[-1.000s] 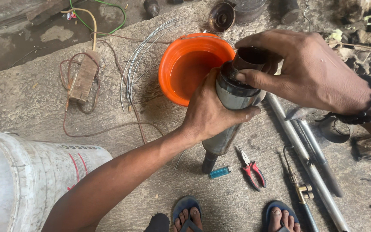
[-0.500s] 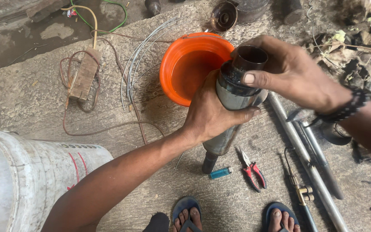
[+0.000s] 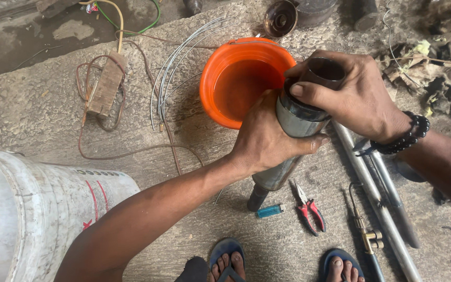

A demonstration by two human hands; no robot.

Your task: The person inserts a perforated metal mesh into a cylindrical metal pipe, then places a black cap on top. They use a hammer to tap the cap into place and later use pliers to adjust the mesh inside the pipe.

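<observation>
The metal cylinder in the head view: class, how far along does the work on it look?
Done: tools are laid out, red-handled pliers and a blue lighter on the concrete. In hand: the left hand grips the upright metal cylinder while the right hand holds its dark top piece. Left: the top piece is not yet off.

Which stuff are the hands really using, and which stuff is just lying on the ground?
In use:
left hand and right hand gripping the metal cylinder

Lying about:
orange bucket
red pliers
blue lighter
metal pipes
white drum
</observation>
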